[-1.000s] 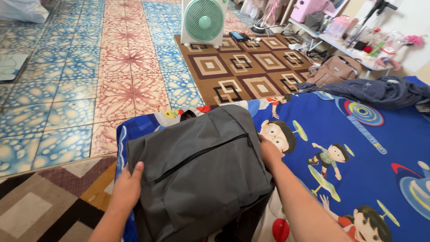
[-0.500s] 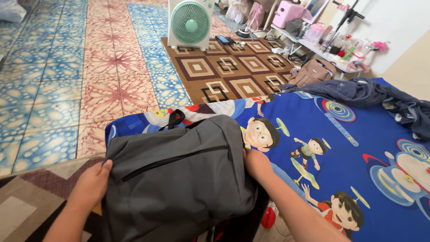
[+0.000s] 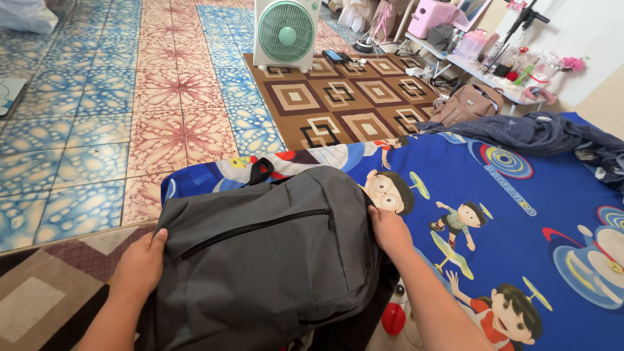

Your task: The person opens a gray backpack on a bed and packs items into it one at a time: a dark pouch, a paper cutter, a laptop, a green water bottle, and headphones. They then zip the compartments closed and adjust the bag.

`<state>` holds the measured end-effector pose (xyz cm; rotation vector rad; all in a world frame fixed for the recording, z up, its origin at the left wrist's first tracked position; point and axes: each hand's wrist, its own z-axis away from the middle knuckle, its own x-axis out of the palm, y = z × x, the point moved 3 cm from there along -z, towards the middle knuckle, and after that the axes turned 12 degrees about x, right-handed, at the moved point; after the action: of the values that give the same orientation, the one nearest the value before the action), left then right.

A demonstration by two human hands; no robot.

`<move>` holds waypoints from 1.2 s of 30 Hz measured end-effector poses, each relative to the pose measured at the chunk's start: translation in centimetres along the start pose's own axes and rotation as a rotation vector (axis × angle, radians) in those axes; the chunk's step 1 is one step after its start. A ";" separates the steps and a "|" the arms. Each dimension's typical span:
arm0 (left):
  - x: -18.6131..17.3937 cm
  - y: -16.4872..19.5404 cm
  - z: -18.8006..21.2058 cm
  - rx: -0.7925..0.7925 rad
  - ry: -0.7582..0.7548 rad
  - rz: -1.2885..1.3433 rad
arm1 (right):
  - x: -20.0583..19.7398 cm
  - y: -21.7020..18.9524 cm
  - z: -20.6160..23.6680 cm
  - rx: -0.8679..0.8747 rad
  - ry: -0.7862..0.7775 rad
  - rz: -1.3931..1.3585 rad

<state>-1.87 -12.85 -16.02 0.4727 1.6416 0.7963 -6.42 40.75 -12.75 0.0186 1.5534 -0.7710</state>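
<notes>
A dark grey backpack [image 3: 266, 260] lies flat on the near end of a blue cartoon-print sheet [image 3: 520, 214], its front zipper running across the panel and a black top loop pointing away from me. My left hand [image 3: 140, 266] grips the backpack's left edge. My right hand [image 3: 389, 229] holds its right edge, fingers tucked around the side. A small red object [image 3: 392, 318] shows below the bag's right corner.
Dark clothing [image 3: 539, 133] is heaped on the sheet's far right. A brown patterned rug [image 3: 344, 97] holds a white box fan [image 3: 285, 32] and a brown bag [image 3: 468, 104]. Patterned floor tiles [image 3: 97, 130] spread to the left. A low shelf with bottles [image 3: 481, 55] stands at the back right.
The view has shifted slightly left and the bag sits more central; both hands keep their hold on the backpack's two sides.
</notes>
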 end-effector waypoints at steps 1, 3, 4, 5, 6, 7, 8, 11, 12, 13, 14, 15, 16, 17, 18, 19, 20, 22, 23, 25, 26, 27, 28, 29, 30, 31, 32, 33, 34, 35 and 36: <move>-0.1 0.2 0.1 -0.005 0.007 -0.010 | 0.1 0.0 -0.1 0.006 -0.004 -0.027; -0.3 1.0 0.6 -0.015 0.013 -0.026 | 0.3 0.0 -0.3 -0.030 -0.084 -0.056; -0.5 1.7 0.9 -0.025 0.023 -0.037 | 0.1 0.0 -0.3 -0.050 -0.120 -0.072; -1.0 2.6 1.3 -0.033 0.038 -0.047 | -0.4 0.0 -0.4 -0.056 -0.149 -0.084; -1.5 3.6 1.9 -0.043 0.053 -0.057 | -0.9 -0.1 -0.2 -0.063 -0.179 -0.096; -2.2 5.2 2.5 0.079 0.164 -0.066 | -1.4 -0.5 0.0 -0.069 -0.211 -0.107; -2.6 7.0 3.4 0.199 0.276 -0.075 | -2.6 -1.0 0.5 -0.118 -0.138 -0.156; -2.3 13.3 5.0 0.455 0.385 -0.189 | -6.5 -2.8 2.8 -0.221 -0.016 -0.349; -0.9 15.7 5.3 0.558 0.309 -0.169 | -7.3 -4.0 3.6 -0.228 -0.044 -0.439; 0.7 17.9 6.0 0.658 0.232 -0.150 | -7.9 -5.2 4.7 -0.235 -0.074 -0.527; 2.7 20.3 7.1 0.792 0.217 -0.098 | -8.2 -6.3 6.1 -0.254 -0.101 -0.492; 4.5 22.4 8.0 0.926 0.203 -0.043 | -8.4 -7.5 7.4 -0.274 -0.128 -0.457; 6.0 23.9 8.9 0.989 0.233 -0.145 | -8.5 -8.6 8.5 -0.298 -0.153 -0.421; 7.1 24.8 9.6 1.051 0.264 -0.248 | -8.3 -9.4 9.6 -0.280 -0.175 -0.310; 7.7 24.8 9.9 1.026 0.223 -0.312 | -7.9 -9.9 10.8 -0.259 -0.197 -0.199; 8.4 24.7 10.2 1.001 0.184 -0.373 | -7.7 -10.2 11.6 -0.237 -0.216 -0.087; 9.0 24.6 10.0 0.974 0.147 -0.436 | -7.7 -10.6 12.0 -0.248 -0.204 -0.066; 9.6 24.0 9.6 0.953 0.106 -0.481 | -7.4 -10.8 12.7 -0.269 -0.187 -0.023; 9.9 23.7 9.5 0.940 0.086 -0.504 | -7.3 -10.8 12.9 -0.291 -0.167 -0.010; 10.3 23.3 9.0 0.913 0.074 -0.504 | -7.1 -11.0 12.8 -0.345 -0.125 0.015; 10.3 23.2 8.9 0.898 0.069 -0.505 | -6.9 -11.2 12.8 -0.378 -0.098 0.031; 10.3 23.2 8.9 0.890 0.076 -0.492 | -6.7 -11.4 12.8 -0.410 -0.072 0.046; 10.3 23.3 9.0 0.882 0.082 -0.478 | -6.7 -11.4 12.9 -0.441 -0.047 0.062; 10.0 23.4 9.1 0.876 0.088 -0.465 | -6.7 -11.4 12.9 -0.433 -0.049 0.058; 9.7 23.6 9.2 0.879 0.109 -0.425 | -6.7 -11.3 12.9 -0.423 -0.050 0.055; 9.2 23.8 9.4 0.882 0.130 -0.384 | -6.9 -11.2 12.9 -0.412 -0.050 0.053; 8.7 24.2 9.6 0.885 0.150 -0.343 | -7.2 -11.2 13.0 -0.430 -0.037 0.025; 8.2 24.5 9.7 0.873 0.125 -0.238 | -7.6 -11.2 13.2 -0.446 -0.024 -0.004; 7.6 24.8 9.7 0.858 0.099 -0.133 | -8.0 -11.2 13.2 -0.461 -0.011 -0.033; 7.1 25.1 9.7 0.843 0.075 -0.028 | -8.4 -11.4 13.3 -0.489 0.004 -0.064; 6.7 25.8 9.8 0.867 0.068 0.031 | -8.7 -11.6 13.2 -0.516 0.018 -0.096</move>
<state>3.06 11.76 -2.83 1.0785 2.0029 0.0739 1.41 29.33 1.12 -0.4318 1.7400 -0.4252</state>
